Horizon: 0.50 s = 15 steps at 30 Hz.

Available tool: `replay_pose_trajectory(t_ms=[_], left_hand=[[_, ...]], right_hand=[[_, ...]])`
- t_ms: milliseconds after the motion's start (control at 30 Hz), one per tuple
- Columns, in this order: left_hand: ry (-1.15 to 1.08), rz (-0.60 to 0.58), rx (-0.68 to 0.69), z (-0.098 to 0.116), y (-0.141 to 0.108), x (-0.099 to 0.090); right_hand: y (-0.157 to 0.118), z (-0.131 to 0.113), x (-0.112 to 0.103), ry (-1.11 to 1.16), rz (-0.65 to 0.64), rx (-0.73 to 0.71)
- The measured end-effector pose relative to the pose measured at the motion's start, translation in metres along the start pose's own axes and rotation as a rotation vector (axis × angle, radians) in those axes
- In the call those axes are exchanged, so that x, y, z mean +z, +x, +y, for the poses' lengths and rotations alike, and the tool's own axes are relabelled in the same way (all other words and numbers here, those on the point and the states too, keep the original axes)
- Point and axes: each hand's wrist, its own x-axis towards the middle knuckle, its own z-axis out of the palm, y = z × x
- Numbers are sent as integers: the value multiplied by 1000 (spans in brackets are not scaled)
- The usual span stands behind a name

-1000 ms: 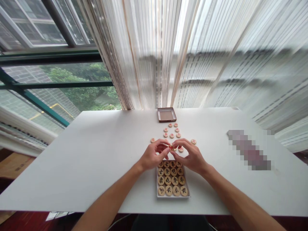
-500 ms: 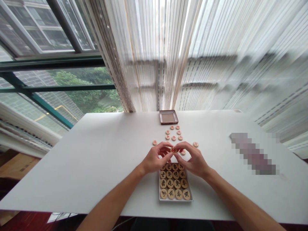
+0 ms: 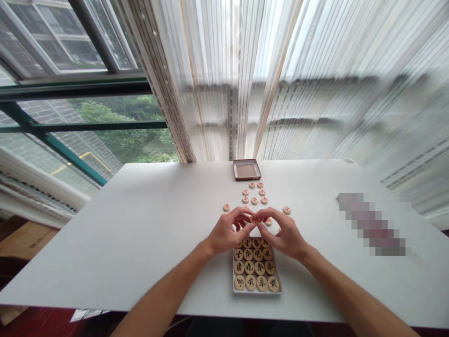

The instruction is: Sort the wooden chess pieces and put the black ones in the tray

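Between the fingertips of both hands is one round wooden xiangqi piece (image 3: 254,219) with a red character, its face tilted toward me. My left hand (image 3: 230,230) pinches its left edge, and my right hand (image 3: 280,232) pinches its right edge. Just below the hands lies an open white box (image 3: 257,293) with rows of black-lettered xiangqi pieces (image 3: 259,268) face up. My fingers hide part of its top row. Beyond the hands, several red-lettered xiangqi pieces (image 3: 254,201) lie loose on the table, some partly covered by my fingers.
The brown box lid (image 3: 247,170) lies inside up near the far edge of the white table (image 3: 157,234). A blurred-out object (image 3: 373,224) lies at the right. A window and striped curtains stand behind the table. A cardboard box (image 3: 26,241) is at the lower left.
The held piece has turned slightly between my fingertips. Both hands keep nearly the same place, and the view has shifted a little. The loose pieces and the box appear unmoved.
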Motion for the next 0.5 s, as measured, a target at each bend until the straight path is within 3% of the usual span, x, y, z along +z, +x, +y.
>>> replay_pose_trajectory(t_ms=[500], left_hand=[[-9, 25, -11, -3, 2, 0]], right_hand=[[-1, -3, 4, -1, -19, 6]])
